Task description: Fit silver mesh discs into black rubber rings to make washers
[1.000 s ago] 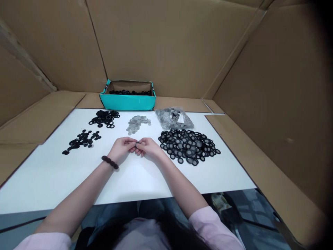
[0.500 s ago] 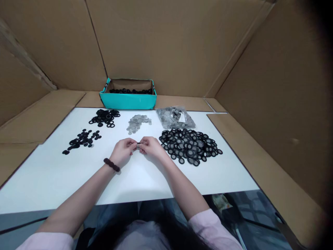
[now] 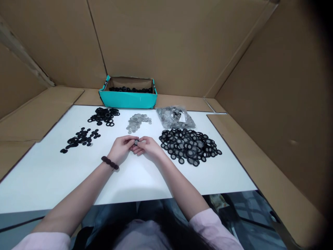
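Note:
My left hand [image 3: 121, 148] and my right hand [image 3: 147, 146] meet fingertip to fingertip over the middle of the white table [image 3: 135, 180]. Between them they pinch one small black ring with a grey mesh disc [image 3: 136, 142]. A dark bead bracelet [image 3: 110, 162] sits on my left wrist. A large heap of black-rimmed mesh rings [image 3: 189, 145] lies just right of my right hand. A small pile of grey mesh discs [image 3: 137, 122] lies beyond my hands.
Two piles of black rubber rings [image 3: 104, 116] [image 3: 79, 137] lie at the left. A clear bag of grey discs [image 3: 175, 117] lies at the back right. A teal box [image 3: 128, 99] with black rings stands behind. Cardboard walls [image 3: 166, 41] enclose the table.
My hands stay together at the table's middle, shifting only slightly. The small part between the fingertips has been turned, now showing its grey face.

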`<state>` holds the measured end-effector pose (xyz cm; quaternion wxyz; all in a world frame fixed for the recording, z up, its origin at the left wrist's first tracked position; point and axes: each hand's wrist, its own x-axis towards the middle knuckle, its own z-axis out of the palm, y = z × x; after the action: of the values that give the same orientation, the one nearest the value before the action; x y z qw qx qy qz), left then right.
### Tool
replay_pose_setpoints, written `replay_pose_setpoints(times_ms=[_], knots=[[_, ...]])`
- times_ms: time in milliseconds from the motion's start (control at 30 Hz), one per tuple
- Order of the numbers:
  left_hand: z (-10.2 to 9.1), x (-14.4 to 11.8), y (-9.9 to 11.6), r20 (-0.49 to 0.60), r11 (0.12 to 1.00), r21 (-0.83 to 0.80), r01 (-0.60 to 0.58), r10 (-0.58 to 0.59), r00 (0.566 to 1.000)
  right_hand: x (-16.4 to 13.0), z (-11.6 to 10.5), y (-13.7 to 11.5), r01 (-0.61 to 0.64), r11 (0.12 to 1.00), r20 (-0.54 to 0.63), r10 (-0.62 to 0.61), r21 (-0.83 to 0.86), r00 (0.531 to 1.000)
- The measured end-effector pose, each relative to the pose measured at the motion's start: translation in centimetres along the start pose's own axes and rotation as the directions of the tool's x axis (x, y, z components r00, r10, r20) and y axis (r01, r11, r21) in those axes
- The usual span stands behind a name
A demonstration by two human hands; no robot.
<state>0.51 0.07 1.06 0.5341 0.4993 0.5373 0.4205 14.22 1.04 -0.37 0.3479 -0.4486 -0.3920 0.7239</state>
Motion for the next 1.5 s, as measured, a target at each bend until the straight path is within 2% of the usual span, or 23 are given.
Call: replay_pose_setpoints(times_ms=[233, 367, 433, 533, 633, 700, 800, 867, 933, 1000, 1100, 1200, 1300, 1367, 1433, 1467, 1500], knots=[[-0.1, 0.3, -0.3, 0.019, 0.996, 0.024, 0.084, -0.084, 0.996, 0.1, -0.3, 0.3, 0.095, 0.966, -0.047, -0.109, -0.241, 0.993], [0.0, 0.2, 0.0, 0.015, 0.993, 0.080, 0.089, -0.090, 0.996, 0.2, -0.4, 0.7, 0.152, 0.920, -0.052, -0.183, -0.363, 0.982], [0.0, 0.1, -0.1, 0.000, 0.989, 0.117, 0.086, -0.087, 0.996, 0.0, -0.4, 0.7, 0.188, 0.875, -0.069, -0.243, -0.446, 0.968], [0.2, 0.0, -0.5, -0.039, 0.986, 0.156, 0.055, -0.050, 0.998, -0.6, -0.3, 0.4, 0.237, 0.763, -0.096, -0.364, -0.602, 0.926], [0.5, -0.1, -0.8, -0.055, 0.991, 0.122, 0.045, -0.039, 0.998, -0.9, -0.1, 0.1, 0.238, 0.684, -0.124, -0.436, -0.689, 0.891], [0.6, -0.1, -0.6, -0.059, 0.995, 0.086, 0.057, -0.052, 0.997, -0.7, 0.0, 0.1, 0.213, 0.756, -0.156, -0.384, -0.619, 0.910], [0.6, -0.3, 0.1, -0.032, 0.997, 0.020, 0.073, -0.072, 0.997, -0.1, 0.0, 0.3, 0.137, 0.939, -0.137, -0.188, -0.316, 0.973], [0.5, -0.4, 0.5, 0.000, 0.995, -0.025, 0.092, -0.092, 0.996, 0.2, -0.1, 0.5, 0.094, 0.984, -0.090, -0.108, -0.153, 0.990], [0.4, -0.4, 0.7, 0.004, 0.994, -0.024, 0.106, -0.106, 0.994, 0.3, -0.1, 0.6, 0.092, 0.990, -0.063, -0.099, -0.106, 0.993], [0.4, -0.4, 0.6, 0.000, 0.995, 0.014, 0.099, -0.099, 0.995, 0.4, -0.2, 0.8, 0.127, 0.983, -0.054, -0.136, -0.136, 0.989], [0.4, -0.4, -0.1, 0.003, 0.996, 0.084, 0.035, -0.035, 0.999, 0.3, -0.1, 1.0, 0.190, 0.958, -0.057, -0.206, -0.215, 0.977], [0.6, -0.4, -0.8, 0.006, 0.988, 0.144, -0.048, 0.047, 0.999, 0.2, 0.1, 1.1, 0.195, 0.955, -0.062, -0.214, -0.222, 0.975], [0.6, -0.4, -1.2, -0.007, 0.982, 0.181, -0.055, 0.057, 0.998, 0.1, 0.1, 1.0, 0.199, 0.957, -0.056, -0.215, -0.210, 0.975], [0.1, -0.1, -1.1, -0.101, 0.982, 0.182, -0.050, 0.070, 0.992, -0.1, -0.3, 0.7, 0.224, 0.942, -0.130, -0.261, -0.248, 0.956], [-0.8, 0.3, -1.0, -0.277, 0.987, 0.148, -0.058, 0.097, 0.956, -0.3, -0.9, 0.2, 0.233, 0.932, -0.270, -0.308, -0.278, 0.912], [-1.3, 0.5, -0.9, -0.364, 0.991, 0.117, -0.059, 0.099, 0.926, -0.3, -1.2, 0.0, 0.223, 0.941, -0.328, -0.301, -0.256, 0.895], [-1.6, 0.7, -0.8, -0.372, 0.996, 0.082, -0.035, 0.063, 0.926, -0.3, -1.3, -0.2, 0.201, 0.959, -0.335, -0.260, -0.201, 0.905]])
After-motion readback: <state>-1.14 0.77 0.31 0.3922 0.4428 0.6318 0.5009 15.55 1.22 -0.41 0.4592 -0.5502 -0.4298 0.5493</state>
